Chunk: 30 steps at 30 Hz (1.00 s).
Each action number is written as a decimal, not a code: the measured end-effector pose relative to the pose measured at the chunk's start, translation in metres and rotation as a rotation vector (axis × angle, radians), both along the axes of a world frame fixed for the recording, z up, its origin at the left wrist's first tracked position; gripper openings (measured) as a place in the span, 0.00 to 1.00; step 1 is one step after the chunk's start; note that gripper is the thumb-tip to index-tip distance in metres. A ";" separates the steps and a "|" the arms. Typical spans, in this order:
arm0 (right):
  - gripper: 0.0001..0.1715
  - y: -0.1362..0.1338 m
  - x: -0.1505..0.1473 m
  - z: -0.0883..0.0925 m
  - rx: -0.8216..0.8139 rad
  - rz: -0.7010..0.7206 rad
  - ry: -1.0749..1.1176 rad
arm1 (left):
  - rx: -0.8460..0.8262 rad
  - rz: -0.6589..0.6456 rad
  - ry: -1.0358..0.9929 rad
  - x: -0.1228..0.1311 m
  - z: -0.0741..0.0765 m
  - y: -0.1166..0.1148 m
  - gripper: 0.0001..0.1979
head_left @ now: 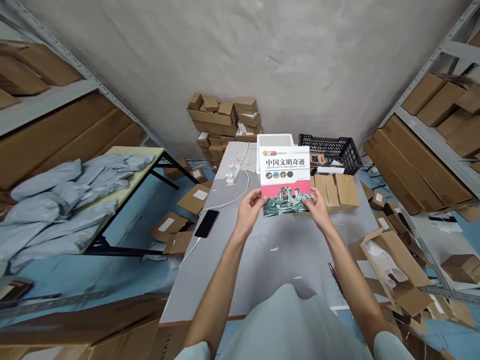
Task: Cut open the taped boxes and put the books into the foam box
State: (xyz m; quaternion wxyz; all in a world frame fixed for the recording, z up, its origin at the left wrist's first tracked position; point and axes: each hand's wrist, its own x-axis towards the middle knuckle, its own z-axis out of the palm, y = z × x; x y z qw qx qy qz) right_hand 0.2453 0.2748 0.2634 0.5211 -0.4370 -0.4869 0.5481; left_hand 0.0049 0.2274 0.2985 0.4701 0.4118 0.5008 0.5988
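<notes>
Both hands hold a thin book point(285, 181) upright above the grey table point(247, 270), its cover facing me. White fills the cover's top, with large Chinese characters and a row of small round pictures; below are a red band and a photo of stone ruins. My left hand point(250, 209) pinches the lower left edge, thumb on the front. On the lower right edge, my right hand point(318, 206) grips the same way. Behind the book stand small cardboard boxes point(347, 191), partly hidden, and a white tray point(275, 140).
A black plastic crate point(330, 150) with small items stands at the table's back right. A phone point(207, 223) and a power strip point(233, 173) with a white cable lie left. Grey bags point(67, 200) cover a side table. Opened boxes point(397, 265) crowd the floor at right.
</notes>
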 end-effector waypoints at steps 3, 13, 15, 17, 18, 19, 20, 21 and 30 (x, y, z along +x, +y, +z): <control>0.25 -0.015 0.005 -0.004 -0.096 -0.028 0.018 | 0.036 -0.069 0.021 0.019 0.013 -0.024 0.26; 0.17 -0.113 -0.019 -0.019 -0.522 0.353 0.442 | -0.255 -0.349 -0.432 0.073 -0.035 -0.055 0.36; 0.19 -0.130 -0.016 -0.018 -0.476 0.404 0.343 | -0.255 -0.322 -0.479 0.069 -0.041 -0.065 0.34; 0.23 -0.139 -0.003 -0.015 -0.400 0.433 0.189 | -0.237 -0.245 -0.484 0.062 -0.040 -0.073 0.33; 0.26 -0.141 0.005 -0.013 -0.369 0.417 0.128 | -0.226 -0.211 -0.474 0.058 -0.037 -0.076 0.33; 0.30 -0.143 0.015 -0.010 -0.352 0.374 0.094 | -0.209 -0.178 -0.457 0.054 -0.034 -0.079 0.34; 0.35 -0.144 0.024 -0.008 -0.345 0.316 0.084 | -0.189 -0.146 -0.434 0.051 -0.031 -0.081 0.35; 0.40 -0.144 0.032 -0.005 -0.338 0.258 0.086 | -0.169 -0.119 -0.404 0.048 -0.027 -0.083 0.36; 0.35 -0.157 0.036 0.015 -0.134 0.155 -0.037 | -0.132 -0.094 -0.181 0.043 -0.001 -0.106 0.34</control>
